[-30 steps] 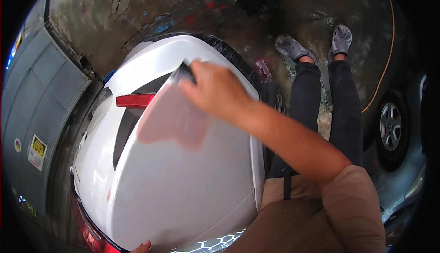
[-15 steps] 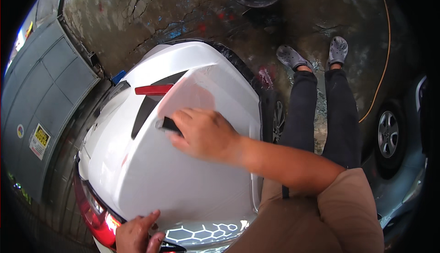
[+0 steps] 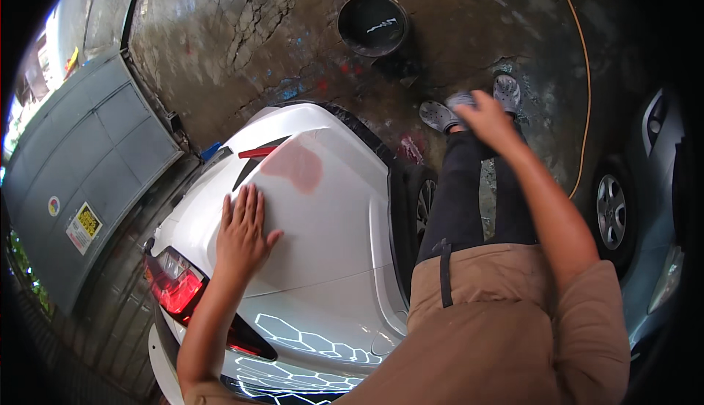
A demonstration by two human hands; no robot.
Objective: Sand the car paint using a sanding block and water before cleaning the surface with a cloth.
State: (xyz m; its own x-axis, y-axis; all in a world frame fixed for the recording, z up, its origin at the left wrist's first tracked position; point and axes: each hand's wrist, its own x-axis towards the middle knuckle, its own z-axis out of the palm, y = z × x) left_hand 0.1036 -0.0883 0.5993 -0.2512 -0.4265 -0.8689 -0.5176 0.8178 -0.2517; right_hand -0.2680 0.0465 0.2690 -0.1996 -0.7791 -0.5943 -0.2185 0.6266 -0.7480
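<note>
My left hand (image 3: 246, 223) lies flat on the white car's rear side panel (image 3: 330, 222), fingers spread and holding nothing. Just past its fingertips a pinkish patch (image 3: 297, 167) shows on the panel, beside a red lamp strip (image 3: 257, 153). Away from the car, my right hand (image 3: 490, 120) is raised over my legs and shoes, closed on a small greyish block (image 3: 461, 100). Motion blurs the block, and my fingers cover part of it. The car's red tail light (image 3: 176, 288) is beside my left forearm.
A round black tub (image 3: 372, 24) of dark liquid stands on the cracked, wet-looking floor (image 3: 293, 31). An orange hose or cord (image 3: 587, 97) runs along the right. Another car (image 3: 653, 251) is close on my right, and a grey metal gate (image 3: 103, 163) stands at left.
My right hand has left the panel with the block and swung to the right, over my legs. My left hand has come forward from the tail light area onto the panel. The view has shifted.
</note>
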